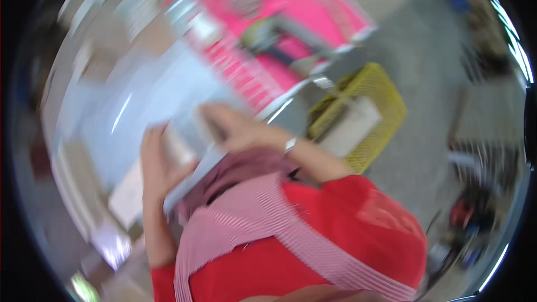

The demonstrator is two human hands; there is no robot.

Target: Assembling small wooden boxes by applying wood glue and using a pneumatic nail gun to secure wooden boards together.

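Motion blur smears the whole picture. My left hand (pixel 157 159) curves along the left side of a pale, box-like thing (pixel 189 132) near the front edge of the white table. Its thumb reaches across toward the near side. From the other side, my right hand (pixel 240 130) bends its fingers round the same pale thing, and a light band sits on that wrist. The thing's exact kind is too blurred to name. Beside my left hand lies a long whitish block (pixel 126 197).
A pink sheet (pixel 347 14) on the far side bears a grey-green hand tool (pixel 279 36) and a white container (pixel 205 28). Right of the white table (pixel 151 92), a yellow plastic basket (pixel 391 106) holds a pale slab (pixel 351 127). Cartons (pixel 100 64) stand at far left.
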